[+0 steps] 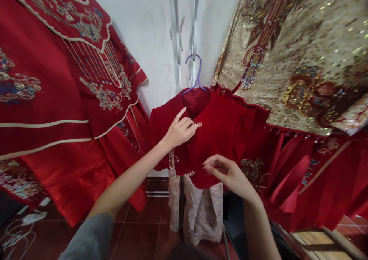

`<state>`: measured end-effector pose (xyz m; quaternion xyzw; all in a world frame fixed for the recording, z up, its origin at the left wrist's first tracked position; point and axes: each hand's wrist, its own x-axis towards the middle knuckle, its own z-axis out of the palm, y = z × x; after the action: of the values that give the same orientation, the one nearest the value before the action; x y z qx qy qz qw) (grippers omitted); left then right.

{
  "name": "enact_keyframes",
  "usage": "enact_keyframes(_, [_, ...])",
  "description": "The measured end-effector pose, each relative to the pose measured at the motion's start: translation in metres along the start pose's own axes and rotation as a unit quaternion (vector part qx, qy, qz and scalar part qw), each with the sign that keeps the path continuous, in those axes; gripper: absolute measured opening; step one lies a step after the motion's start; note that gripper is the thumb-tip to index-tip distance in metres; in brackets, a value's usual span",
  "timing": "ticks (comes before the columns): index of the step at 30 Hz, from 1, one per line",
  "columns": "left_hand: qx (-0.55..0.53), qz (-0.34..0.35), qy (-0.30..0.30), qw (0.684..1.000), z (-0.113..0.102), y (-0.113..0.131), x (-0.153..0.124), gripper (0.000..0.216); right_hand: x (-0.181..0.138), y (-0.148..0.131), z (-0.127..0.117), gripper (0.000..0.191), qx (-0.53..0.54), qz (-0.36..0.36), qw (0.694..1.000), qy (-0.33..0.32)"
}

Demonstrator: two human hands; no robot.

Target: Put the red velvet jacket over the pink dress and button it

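A short red jacket (222,133) with short sleeves and beaded fastenings hangs on a purple hanger (198,74). My left hand (181,130) is at its front opening, index finger stretched out and the other fingers closed on the jacket's edge by a beaded button (199,125). Over the lower front panel is my right hand (225,171), fingers loosely bent and thumb apart, with nothing visible in it; whether it touches the cloth I cannot tell. Bead strings (171,162) dangle below my left wrist. Under the jacket hangs a pale, shiny patterned garment (202,214).
Red embroidered garments (63,83) hang close on the left. At right hang a gold sequined garment (304,60) and pleated red cloth (290,175). A pale metal rack (174,33) stands against the white wall. White cables (20,233) lie low at the left on the red tiled floor (140,237).
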<state>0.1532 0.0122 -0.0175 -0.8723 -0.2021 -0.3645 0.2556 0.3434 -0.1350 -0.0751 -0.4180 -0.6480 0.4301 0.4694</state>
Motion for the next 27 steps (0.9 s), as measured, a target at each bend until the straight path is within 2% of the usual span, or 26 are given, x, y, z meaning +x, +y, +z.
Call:
enact_keyframes(4, [0.027, -0.060, 0.019, 0.998, -0.003, 0.001, 0.000, 0.018, 0.030, -0.029, -0.005, 0.025, 0.014, -0.080, 0.995, 0.061])
enact_keyframes(8, [0.087, -0.177, 0.021, 0.980, -0.008, 0.007, 0.002, 0.027, 0.072, -0.063, 0.003, 0.050, -0.067, -0.201, 0.967, 0.138])
enact_keyframes(12, [0.119, -0.280, 0.015, 0.952, -0.011, 0.008, -0.001, 0.048, 0.102, -0.071, 0.022, 0.078, -0.210, -0.230, 0.942, 0.128])
enact_keyframes(15, [0.128, -0.330, -0.030, 0.935, -0.019, -0.001, -0.008, 0.043, 0.107, -0.061, 0.024, 0.103, -0.304, -0.219, 0.915, 0.152])
enact_keyframes(17, [0.133, -0.344, -0.081, 0.926, -0.029, -0.012, -0.014, 0.030, 0.105, -0.056, 0.015, 0.111, -0.346, -0.204, 0.895, 0.195])
enact_keyframes(19, [0.141, -0.348, -0.103, 0.921, -0.042, -0.025, -0.019, 0.024, 0.102, -0.057, -0.001, 0.112, -0.383, -0.199, 0.874, 0.221])
enact_keyframes(23, [0.167, -0.356, -0.037, 0.919, -0.070, -0.051, -0.018, 0.027, 0.110, -0.070, -0.043, 0.115, -0.452, -0.205, 0.838, 0.227])
enact_keyframes(27, [0.162, -0.320, 0.002, 0.934, -0.085, -0.066, -0.004, 0.029, 0.139, -0.086, -0.079, 0.118, -0.485, -0.205, 0.822, 0.218])
